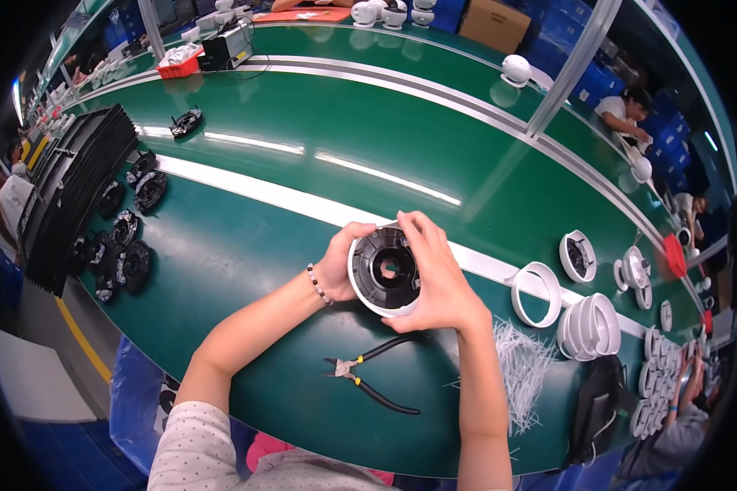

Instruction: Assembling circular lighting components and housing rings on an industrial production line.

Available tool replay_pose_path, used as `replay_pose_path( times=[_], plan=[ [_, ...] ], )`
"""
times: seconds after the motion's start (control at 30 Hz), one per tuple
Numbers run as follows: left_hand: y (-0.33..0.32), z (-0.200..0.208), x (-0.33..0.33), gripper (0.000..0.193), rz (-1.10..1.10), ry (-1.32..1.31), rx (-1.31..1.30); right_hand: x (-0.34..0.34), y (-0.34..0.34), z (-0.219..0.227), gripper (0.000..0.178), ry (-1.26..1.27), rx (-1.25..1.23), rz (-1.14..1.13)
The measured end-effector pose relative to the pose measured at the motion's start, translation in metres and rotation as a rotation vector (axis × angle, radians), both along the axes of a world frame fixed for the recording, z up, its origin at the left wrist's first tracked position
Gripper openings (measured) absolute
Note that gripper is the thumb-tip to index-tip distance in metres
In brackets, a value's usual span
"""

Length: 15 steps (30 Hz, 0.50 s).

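Note:
Between my hands, above the green bench, is a round white housing with a black ring-shaped insert (370, 282) that has a hole through its middle. My left hand (336, 260) grips its left side, a beaded bracelet on the wrist. From the right, my right hand (440, 282) wraps the rim, fingers over the top edge and thumb below. Skin shows through the centre hole. Below the part lie diagonal cutters (345, 368) with black and yellow handles, jaws apart. Beside my right forearm is a loose pile of thin white strips, probably cable ties (520, 368).
White rings (536, 295) stand at the right, near stacked white rings (588, 327) and a white housing with a black insert (578, 256). Several black round parts (135, 263) lie at left by a stack of black trays (78, 188). A black bag-like item (595, 409) sits at the right edge.

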<state>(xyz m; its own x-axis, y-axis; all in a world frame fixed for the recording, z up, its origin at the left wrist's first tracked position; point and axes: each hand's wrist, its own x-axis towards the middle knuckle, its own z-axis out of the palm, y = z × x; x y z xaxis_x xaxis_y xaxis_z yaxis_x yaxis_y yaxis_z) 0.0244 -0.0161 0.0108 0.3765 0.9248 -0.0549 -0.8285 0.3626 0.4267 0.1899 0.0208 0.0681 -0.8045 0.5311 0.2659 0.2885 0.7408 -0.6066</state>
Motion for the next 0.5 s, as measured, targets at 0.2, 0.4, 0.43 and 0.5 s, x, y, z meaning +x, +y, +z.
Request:
replay_pose_path(
  times=[0.2, 0.4, 0.43, 0.5],
  plan=[
    [0.007, -0.002, 0.005, 0.050, 0.138, 0.066, 0.029, -0.001, 0.008, -0.006, 0.099, 0.140, 0.143, -0.023],
    [0.024, 0.004, 0.038, 0.048, 0.194, 0.114, -0.073, 0.025, 0.010, -0.024, 0.101, 0.162, 0.168, -0.177],
    [0.035, 0.004, 0.049, 0.047, 0.162, 0.104, -0.053, 0.038, 0.008, -0.024, 0.099, 0.114, 0.194, -0.238],
    [0.072, -0.006, 0.051, 0.041, -0.070, -0.065, 0.106, 0.058, 0.002, -0.013, 0.095, 0.084, 0.254, -0.271]
  ],
)
